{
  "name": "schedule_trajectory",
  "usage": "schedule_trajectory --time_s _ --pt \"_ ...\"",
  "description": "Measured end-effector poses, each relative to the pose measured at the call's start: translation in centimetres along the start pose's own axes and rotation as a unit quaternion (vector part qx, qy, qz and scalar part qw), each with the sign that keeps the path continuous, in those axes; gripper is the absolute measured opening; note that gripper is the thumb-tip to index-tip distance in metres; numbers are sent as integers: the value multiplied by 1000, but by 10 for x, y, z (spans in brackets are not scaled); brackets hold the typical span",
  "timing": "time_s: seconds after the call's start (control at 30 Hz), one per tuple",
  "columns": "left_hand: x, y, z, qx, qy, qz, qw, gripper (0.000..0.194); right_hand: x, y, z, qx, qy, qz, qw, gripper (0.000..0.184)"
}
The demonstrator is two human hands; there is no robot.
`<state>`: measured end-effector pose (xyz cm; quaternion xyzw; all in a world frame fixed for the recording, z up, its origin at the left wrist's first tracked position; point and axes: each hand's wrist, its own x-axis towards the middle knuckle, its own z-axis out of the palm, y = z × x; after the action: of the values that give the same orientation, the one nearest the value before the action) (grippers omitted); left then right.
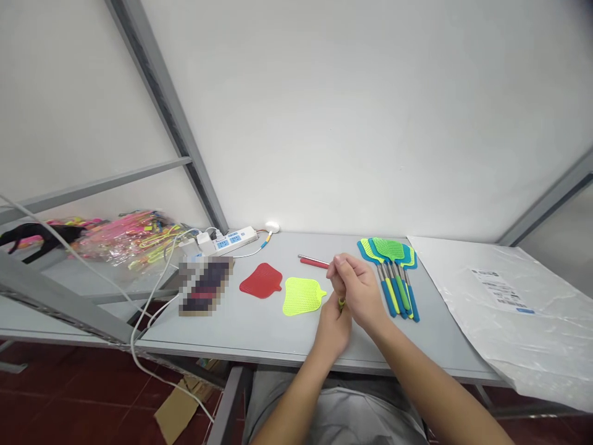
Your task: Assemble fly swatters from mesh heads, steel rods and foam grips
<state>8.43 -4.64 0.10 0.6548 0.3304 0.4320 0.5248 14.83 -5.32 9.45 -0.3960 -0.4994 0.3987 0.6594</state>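
Observation:
My left hand [334, 327] is closed around a yellow-green handle [341, 303], of which only a small part shows. Just above it, my right hand [361, 289] has its fingers pinched together; what they grip is hidden. Behind the fingers lies a red handle [314, 262] with a silver rod, its right end covered by my right hand. A yellow-green fly swatter head [303, 296] lies flat on the table, left of my hands. Farther left is a red fly swatter head [262, 281]. Several fly swatters [393, 278] in blue, green and yellow-green are fanned out to the right.
A white plastic bag [500, 309] with a label covers the right part of the grey table [222, 339]. At the back left, a power strip [231, 241] carries plugs and cables. Bagged colourful goods [134, 238] lie beyond the metal post [167, 105]. A blurred-out object [206, 287] sits nearby.

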Motion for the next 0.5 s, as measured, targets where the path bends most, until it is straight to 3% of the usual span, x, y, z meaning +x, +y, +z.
schedule_trajectory --time_s 0.27,0.5 --pt "3 -5 4 6 10 -5 1000 18 4 21 -14 31 7 40 999 39" --pt "1 4 5 0 -4 0 1000 27 -2 35 -21 6 26 35 999 36"
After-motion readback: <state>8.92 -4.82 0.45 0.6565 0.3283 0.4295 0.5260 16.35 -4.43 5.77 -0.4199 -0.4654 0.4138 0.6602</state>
